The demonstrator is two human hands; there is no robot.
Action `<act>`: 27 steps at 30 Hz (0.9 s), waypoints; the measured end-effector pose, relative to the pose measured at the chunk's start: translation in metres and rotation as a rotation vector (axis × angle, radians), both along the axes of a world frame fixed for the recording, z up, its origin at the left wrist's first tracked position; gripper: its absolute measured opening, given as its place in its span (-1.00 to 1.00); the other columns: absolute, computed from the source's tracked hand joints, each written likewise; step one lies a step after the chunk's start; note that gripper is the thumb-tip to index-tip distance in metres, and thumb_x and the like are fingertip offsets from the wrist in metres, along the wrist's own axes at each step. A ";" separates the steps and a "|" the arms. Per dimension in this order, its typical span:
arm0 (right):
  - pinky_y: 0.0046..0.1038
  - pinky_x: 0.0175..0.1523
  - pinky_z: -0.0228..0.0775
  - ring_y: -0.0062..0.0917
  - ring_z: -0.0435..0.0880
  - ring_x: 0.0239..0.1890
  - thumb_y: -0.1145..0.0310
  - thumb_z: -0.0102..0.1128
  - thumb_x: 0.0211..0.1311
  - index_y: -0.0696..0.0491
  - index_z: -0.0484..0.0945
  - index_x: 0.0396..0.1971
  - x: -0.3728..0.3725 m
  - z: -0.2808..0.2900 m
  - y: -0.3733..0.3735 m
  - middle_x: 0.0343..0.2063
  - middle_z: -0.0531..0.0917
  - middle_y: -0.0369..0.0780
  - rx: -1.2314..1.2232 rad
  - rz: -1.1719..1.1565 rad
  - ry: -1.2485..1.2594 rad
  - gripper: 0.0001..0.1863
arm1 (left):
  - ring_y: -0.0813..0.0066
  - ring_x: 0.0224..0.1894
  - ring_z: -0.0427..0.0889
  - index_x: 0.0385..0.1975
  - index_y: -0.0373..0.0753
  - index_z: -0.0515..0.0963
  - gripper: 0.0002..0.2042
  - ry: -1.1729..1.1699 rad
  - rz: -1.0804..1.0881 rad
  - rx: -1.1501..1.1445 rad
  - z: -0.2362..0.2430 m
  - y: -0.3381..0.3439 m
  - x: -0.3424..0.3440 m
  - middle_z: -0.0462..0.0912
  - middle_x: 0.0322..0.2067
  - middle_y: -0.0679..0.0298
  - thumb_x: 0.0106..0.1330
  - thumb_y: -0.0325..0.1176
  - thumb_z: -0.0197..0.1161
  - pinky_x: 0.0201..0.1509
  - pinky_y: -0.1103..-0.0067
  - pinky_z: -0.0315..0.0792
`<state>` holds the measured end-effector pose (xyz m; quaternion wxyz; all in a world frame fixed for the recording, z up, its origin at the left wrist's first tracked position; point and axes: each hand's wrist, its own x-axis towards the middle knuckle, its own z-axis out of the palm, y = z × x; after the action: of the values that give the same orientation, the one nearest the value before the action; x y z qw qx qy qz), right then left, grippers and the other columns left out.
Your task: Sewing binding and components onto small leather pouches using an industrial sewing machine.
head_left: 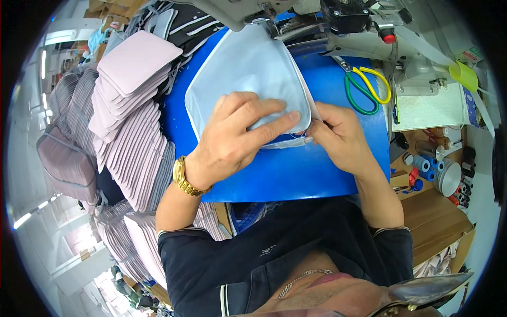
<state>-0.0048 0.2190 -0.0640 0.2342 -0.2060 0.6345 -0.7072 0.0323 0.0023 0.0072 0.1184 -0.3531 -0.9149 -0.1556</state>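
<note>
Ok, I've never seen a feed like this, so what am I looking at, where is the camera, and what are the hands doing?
This is one wide fisheye picture from a camera worn on a person's head, looking down, so straight edges bend near the rim. The forearms coming in from below are the wearer's own. The left hand presses flat on a pale blue fabric panel lying on a blue work surface. The right hand pinches the panel's near edge. At the top stands a sewing machine, with yellow and green handled scissors beside it. To the left lie stacks of pale pink padded pieces; to the right, thread spools.
</note>
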 end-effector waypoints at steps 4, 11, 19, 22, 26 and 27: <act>-0.53 -0.32 0.43 -0.63 0.62 -0.43 0.45 0.00 0.23 0.20 0.62 -0.24 -0.014 -0.001 -0.010 -0.49 0.69 -0.23 0.004 -0.040 0.007 -0.77 | 0.28 -0.20 0.50 0.02 -0.15 0.64 -0.55 0.008 0.000 -0.041 0.002 -0.006 -0.015 0.61 -0.11 0.22 0.05 -0.59 0.23 -0.11 0.44 0.45; -0.54 -0.44 0.29 -0.65 0.50 -0.55 0.37 0.03 0.21 0.19 0.63 -0.36 -0.040 -0.005 -0.027 -0.58 0.63 -0.26 0.036 -0.080 0.108 -0.76 | 0.31 -0.20 0.51 0.02 -0.13 0.63 -0.56 0.109 -0.003 -0.042 -0.002 -0.018 -0.041 0.61 -0.13 0.26 0.08 -0.60 0.22 -0.13 0.47 0.46; -0.41 -0.50 0.20 -0.49 0.39 -0.66 0.31 0.06 0.15 0.22 0.55 -0.53 -0.063 -0.003 -0.043 -0.73 0.43 -0.16 0.089 -0.159 0.302 -0.75 | 0.32 -0.17 0.53 0.04 -0.09 0.61 -0.53 0.197 0.063 -0.158 -0.002 -0.027 -0.061 0.60 -0.11 0.27 0.09 -0.64 0.19 -0.11 0.49 0.49; -0.32 -0.49 0.23 -0.29 0.39 -0.68 0.29 0.07 0.15 0.23 0.51 -0.58 -0.069 0.002 -0.043 -0.74 0.42 -0.07 0.200 -0.197 0.425 -0.71 | 0.34 -0.21 0.52 -0.05 -0.12 0.63 -0.60 0.271 0.095 -0.193 -0.003 -0.022 -0.065 0.60 -0.17 0.28 0.09 -0.60 0.21 -0.13 0.51 0.48; -0.16 -0.41 0.34 -0.04 0.48 -0.60 0.21 0.05 0.17 0.22 0.50 -0.66 -0.074 0.007 -0.047 -0.68 0.50 0.05 0.321 -0.245 0.519 -0.62 | 0.33 -0.28 0.51 -0.12 -0.15 0.64 -0.65 0.309 0.207 -0.208 -0.003 -0.010 -0.062 0.60 -0.25 0.29 0.06 -0.59 0.19 -0.17 0.51 0.48; -0.16 -0.41 0.34 -0.04 0.48 -0.60 0.21 0.05 0.17 0.22 0.50 -0.66 -0.075 0.008 -0.047 -0.68 0.50 0.05 0.317 -0.247 0.524 -0.62 | 0.32 -0.30 0.51 -0.15 -0.17 0.65 -0.67 0.316 0.242 -0.223 -0.002 -0.006 -0.063 0.59 -0.28 0.29 0.05 -0.58 0.18 -0.19 0.50 0.48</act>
<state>-0.0799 0.1721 -0.0563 0.0045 -0.2634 0.7957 -0.5455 -0.0303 -0.0042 0.0047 0.2383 -0.2719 -0.9322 0.0192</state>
